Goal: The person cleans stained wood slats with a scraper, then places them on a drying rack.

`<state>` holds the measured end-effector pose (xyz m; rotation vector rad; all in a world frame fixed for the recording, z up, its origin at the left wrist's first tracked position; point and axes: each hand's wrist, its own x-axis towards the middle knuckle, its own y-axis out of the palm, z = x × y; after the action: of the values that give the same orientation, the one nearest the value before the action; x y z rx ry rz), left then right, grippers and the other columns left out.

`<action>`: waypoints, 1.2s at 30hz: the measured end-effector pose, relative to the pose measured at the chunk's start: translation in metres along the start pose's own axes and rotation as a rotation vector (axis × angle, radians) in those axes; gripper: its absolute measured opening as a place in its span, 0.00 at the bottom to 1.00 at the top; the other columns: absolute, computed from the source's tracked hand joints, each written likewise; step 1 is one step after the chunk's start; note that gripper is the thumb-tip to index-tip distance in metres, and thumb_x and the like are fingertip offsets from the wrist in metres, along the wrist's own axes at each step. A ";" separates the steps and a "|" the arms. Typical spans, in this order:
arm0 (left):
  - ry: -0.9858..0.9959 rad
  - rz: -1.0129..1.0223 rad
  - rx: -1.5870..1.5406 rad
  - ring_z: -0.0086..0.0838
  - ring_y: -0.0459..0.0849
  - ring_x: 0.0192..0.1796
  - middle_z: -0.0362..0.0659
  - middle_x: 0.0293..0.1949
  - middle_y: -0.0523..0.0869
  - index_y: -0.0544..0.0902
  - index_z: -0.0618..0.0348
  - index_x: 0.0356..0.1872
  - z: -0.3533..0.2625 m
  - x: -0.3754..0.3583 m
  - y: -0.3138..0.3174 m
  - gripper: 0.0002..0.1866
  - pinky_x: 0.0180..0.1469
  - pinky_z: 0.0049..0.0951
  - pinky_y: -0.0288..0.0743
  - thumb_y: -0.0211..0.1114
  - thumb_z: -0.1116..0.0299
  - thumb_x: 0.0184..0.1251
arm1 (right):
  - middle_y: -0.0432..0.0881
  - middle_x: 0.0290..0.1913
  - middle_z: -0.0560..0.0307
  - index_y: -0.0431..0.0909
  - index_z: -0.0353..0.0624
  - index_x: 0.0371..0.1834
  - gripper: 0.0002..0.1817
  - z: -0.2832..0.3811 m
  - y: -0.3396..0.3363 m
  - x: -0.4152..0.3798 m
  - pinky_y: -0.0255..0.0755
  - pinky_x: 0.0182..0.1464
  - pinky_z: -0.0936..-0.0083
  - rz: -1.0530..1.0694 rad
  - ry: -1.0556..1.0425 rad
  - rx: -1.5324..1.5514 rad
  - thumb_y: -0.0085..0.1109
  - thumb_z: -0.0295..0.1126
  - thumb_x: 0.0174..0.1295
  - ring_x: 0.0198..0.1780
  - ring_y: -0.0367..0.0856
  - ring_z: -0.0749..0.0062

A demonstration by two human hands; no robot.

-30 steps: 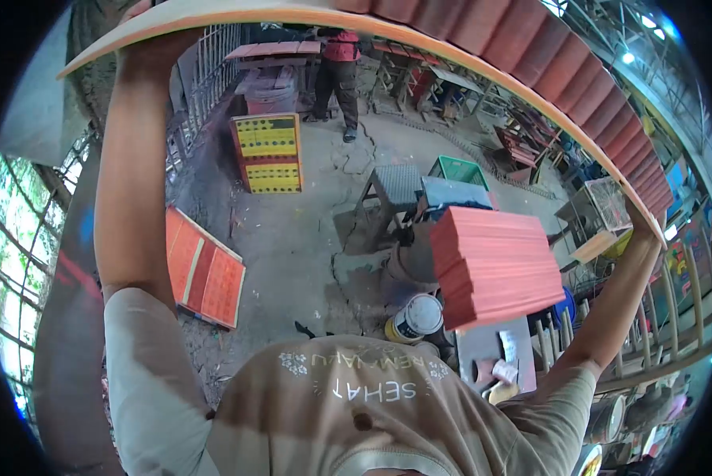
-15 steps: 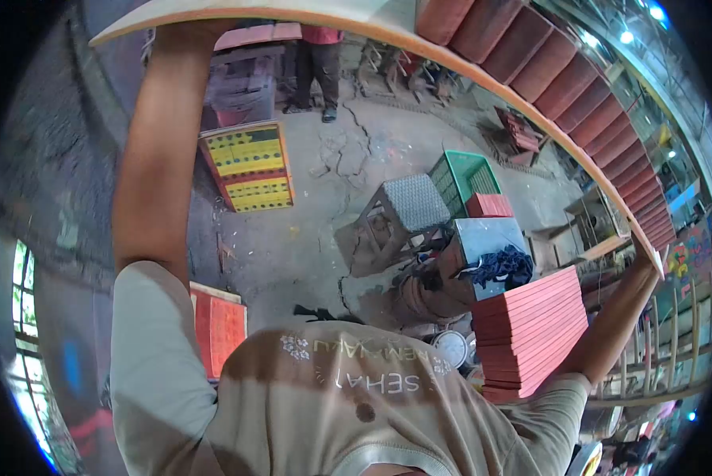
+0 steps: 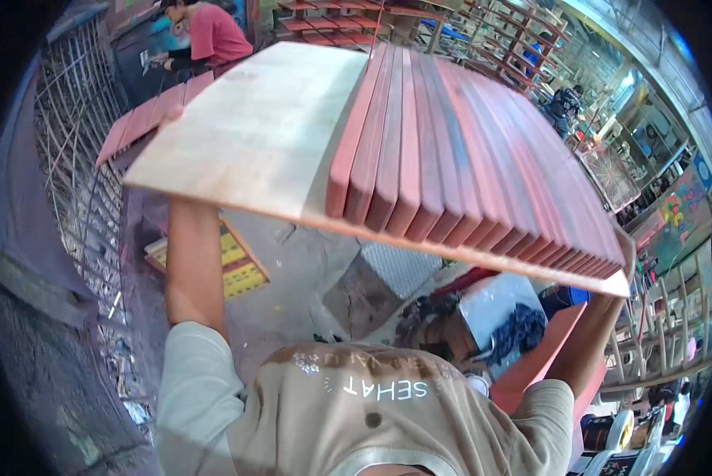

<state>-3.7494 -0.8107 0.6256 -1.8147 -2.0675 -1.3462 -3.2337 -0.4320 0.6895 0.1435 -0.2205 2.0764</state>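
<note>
A pale plywood board [image 3: 253, 127] is held up in front of me at chest height or above. Red-painted wooden slats [image 3: 451, 151] with rounded corners lie side by side in a row over its right part, while the left part is bare. My left hand [image 3: 171, 116] grips the board's left edge; its fingertips show there and the rest is hidden underneath. At the right end, my right hand [image 3: 627, 247] is closed around the board's edge near the last slats, partly hidden.
Below the board are a grey stool [image 3: 392, 270], a box with dark cloth [image 3: 518, 333], a red panel stack [image 3: 534, 361] and a yellow-and-red panel [image 3: 241, 258]. A person in a pink shirt [image 3: 217, 36] works at the back left. Red racks [image 3: 332, 20] stand behind.
The board has dropped lower in view, its top surface and slats now showing fully. My view has tilted up, bringing the person in pink and the racks into sight.
</note>
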 end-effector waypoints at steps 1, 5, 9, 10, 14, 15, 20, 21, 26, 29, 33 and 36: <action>-0.024 -0.067 -0.069 0.46 0.76 0.52 0.58 0.54 0.74 0.66 0.69 0.57 0.006 0.011 -0.027 0.34 0.58 0.42 0.66 0.52 0.53 0.55 | 0.78 0.44 0.45 0.69 0.29 0.53 0.23 -0.004 0.026 0.007 0.71 0.48 0.74 0.013 0.030 0.138 0.47 0.30 0.53 0.43 0.78 0.66; -0.046 -0.215 -0.207 0.47 0.76 0.51 0.58 0.54 0.73 0.66 0.70 0.58 0.023 0.055 -0.103 0.35 0.56 0.43 0.68 0.52 0.55 0.50 | 0.78 0.44 0.46 0.65 0.27 0.56 0.23 -0.061 0.063 0.071 0.71 0.45 0.78 0.024 0.073 0.164 0.44 0.27 0.56 0.40 0.79 0.70; -0.085 -0.123 -0.241 0.49 0.74 0.54 0.59 0.56 0.70 0.62 0.69 0.61 0.027 0.099 -0.167 0.37 0.57 0.45 0.67 0.52 0.57 0.48 | 0.79 0.42 0.48 0.65 0.27 0.55 0.21 -0.084 0.113 0.110 0.73 0.40 0.84 0.101 0.202 0.080 0.47 0.24 0.57 0.36 0.80 0.73; -0.121 -0.045 -0.309 0.51 0.73 0.54 0.60 0.57 0.70 0.61 0.69 0.61 0.029 0.109 -0.194 0.38 0.58 0.46 0.66 0.52 0.58 0.47 | 0.80 0.40 0.48 0.66 0.27 0.54 0.21 -0.089 0.133 0.120 0.73 0.37 0.85 0.081 0.274 0.100 0.46 0.22 0.56 0.34 0.81 0.73; -0.496 -0.024 -0.329 0.54 0.71 0.56 0.61 0.58 0.67 0.59 0.69 0.62 0.033 0.173 -0.313 0.40 0.60 0.49 0.63 0.52 0.58 0.44 | 0.79 0.30 0.51 0.76 0.28 0.35 0.10 -0.214 0.155 0.185 0.71 0.35 0.79 -0.280 0.406 -0.011 0.54 0.23 0.52 0.31 0.78 0.70; -0.694 -0.019 -0.307 0.54 0.72 0.56 0.61 0.58 0.68 0.60 0.69 0.62 0.038 0.180 -0.372 0.40 0.59 0.49 0.64 0.51 0.58 0.43 | 0.79 0.30 0.51 0.76 0.28 0.36 0.10 -0.225 0.165 0.194 0.70 0.35 0.78 -0.321 0.426 0.050 0.54 0.23 0.52 0.31 0.77 0.70; -0.617 -0.052 -0.535 0.58 0.71 0.55 0.64 0.58 0.67 0.61 0.72 0.60 0.085 0.225 -0.408 0.41 0.60 0.51 0.62 0.49 0.62 0.37 | 0.80 0.33 0.51 0.76 0.26 0.37 0.11 -0.275 0.184 0.226 0.69 0.37 0.79 -0.486 0.417 0.046 0.51 0.23 0.55 0.32 0.77 0.69; -0.582 -0.053 -0.554 0.58 0.71 0.55 0.64 0.57 0.67 0.61 0.72 0.60 0.098 0.237 -0.428 0.41 0.60 0.50 0.62 0.48 0.63 0.37 | 0.80 0.33 0.52 0.76 0.26 0.37 0.10 -0.278 0.195 0.235 0.69 0.37 0.79 -0.520 0.388 0.062 0.51 0.23 0.55 0.33 0.78 0.70; -0.580 -0.071 -0.560 0.55 0.73 0.53 0.63 0.54 0.71 0.65 0.75 0.56 0.137 0.316 -0.470 0.37 0.60 0.47 0.62 0.47 0.64 0.38 | 0.79 0.31 0.53 0.77 0.28 0.33 0.08 -0.310 0.208 0.305 0.69 0.36 0.80 -0.631 0.352 0.110 0.51 0.21 0.54 0.31 0.77 0.70; -0.608 -0.150 -0.457 0.50 0.74 0.53 0.62 0.54 0.72 0.66 0.74 0.56 0.173 0.373 -0.513 0.36 0.60 0.43 0.64 0.47 0.65 0.38 | 0.78 0.28 0.55 0.76 0.29 0.31 0.06 -0.341 0.195 0.348 0.69 0.33 0.80 -0.634 0.346 0.125 0.51 0.21 0.52 0.29 0.76 0.72; -0.518 -0.276 -0.180 0.43 0.73 0.55 0.56 0.53 0.74 0.65 0.72 0.57 0.217 0.464 -0.531 0.36 0.61 0.36 0.62 0.48 0.65 0.39 | 0.75 0.23 0.61 0.75 0.33 0.25 0.04 -0.371 0.183 0.446 0.66 0.27 0.81 -0.777 0.283 0.099 0.51 0.21 0.50 0.23 0.71 0.77; -0.703 -0.255 -0.127 0.38 0.79 0.46 0.54 0.46 0.79 0.70 0.71 0.50 0.251 0.532 -0.567 0.32 0.54 0.33 0.70 0.48 0.61 0.40 | 0.74 0.23 0.62 0.76 0.33 0.26 0.04 -0.405 0.154 0.507 0.64 0.25 0.81 -0.768 0.260 -0.007 0.52 0.23 0.51 0.22 0.69 0.78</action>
<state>-4.2616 -0.1947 0.4675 -2.4052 -2.6674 -0.9775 -3.6212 0.0119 0.3771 -0.0464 -0.0025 1.3109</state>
